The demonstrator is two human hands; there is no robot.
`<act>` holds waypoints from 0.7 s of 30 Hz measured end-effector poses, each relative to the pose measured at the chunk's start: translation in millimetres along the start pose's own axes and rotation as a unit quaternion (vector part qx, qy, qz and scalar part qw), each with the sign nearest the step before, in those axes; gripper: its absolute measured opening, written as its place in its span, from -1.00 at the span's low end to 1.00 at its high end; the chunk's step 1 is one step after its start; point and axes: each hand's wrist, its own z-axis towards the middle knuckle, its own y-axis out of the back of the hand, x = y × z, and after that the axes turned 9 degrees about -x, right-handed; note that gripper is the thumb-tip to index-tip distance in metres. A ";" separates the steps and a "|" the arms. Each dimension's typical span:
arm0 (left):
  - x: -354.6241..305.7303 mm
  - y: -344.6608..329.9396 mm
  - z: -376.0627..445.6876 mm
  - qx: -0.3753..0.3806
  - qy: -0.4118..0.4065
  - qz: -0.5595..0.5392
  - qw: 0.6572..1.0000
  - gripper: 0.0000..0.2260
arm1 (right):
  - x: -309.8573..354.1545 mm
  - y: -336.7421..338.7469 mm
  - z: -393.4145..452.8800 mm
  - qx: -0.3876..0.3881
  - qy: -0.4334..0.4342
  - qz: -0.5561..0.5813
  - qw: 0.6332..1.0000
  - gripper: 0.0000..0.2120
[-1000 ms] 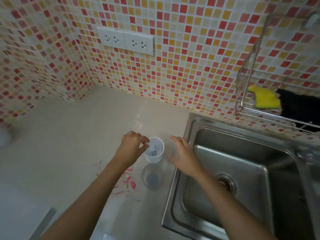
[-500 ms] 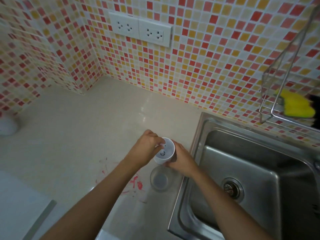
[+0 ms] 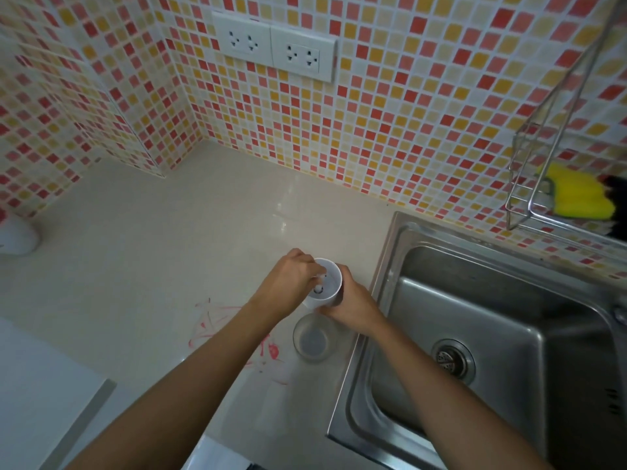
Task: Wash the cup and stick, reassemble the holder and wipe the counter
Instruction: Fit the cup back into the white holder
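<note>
A white cup [image 3: 330,283] stands on the beige counter [image 3: 142,273] just left of the sink. My right hand [image 3: 353,305] is wrapped around the cup's right side. My left hand [image 3: 288,283] reaches over the rim, its fingertips pinched on a small white stick [image 3: 320,284] inside the cup. A clear round holder piece [image 3: 314,339] lies on the counter directly in front of the cup, untouched. Red smears [image 3: 237,330] mark the counter to the left of it.
A steel sink [image 3: 492,334] with a drain [image 3: 453,359] fills the right side. A wire rack [image 3: 543,184] on the tiled wall holds a yellow sponge [image 3: 576,195]. Two wall sockets [image 3: 274,50] sit above the counter. A white object [image 3: 17,235] stands far left.
My right hand moved in from the sink side and closed around the cup. My left hand shifted from the rim's outside to reaching inside the cup. The camera view drifted left and downward.
</note>
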 end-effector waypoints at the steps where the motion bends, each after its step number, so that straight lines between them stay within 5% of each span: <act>1: -1.6 -0.5 -4.5 -0.016 0.004 -0.009 1.000 -0.72 | 0.5 1.0 -1.4 -0.010 -0.006 0.014 1.000 -0.20; 7: -7.7 11.6 -69.8 -0.058 0.220 -0.164 0.960 -0.31 | -3.1 43.6 -16.2 -0.071 -0.022 0.037 0.997 -0.26; 13: -13.4 -3.6 -117.9 0.074 0.252 -0.202 0.943 -0.22 | 6.2 94.0 -72.0 -0.009 0.002 -0.098 0.995 -0.31; 21: -25.2 -33.6 -112.8 -0.001 0.267 -0.263 0.927 -0.12 | 45.2 70.1 -92.1 0.021 0.085 -0.200 0.976 -0.19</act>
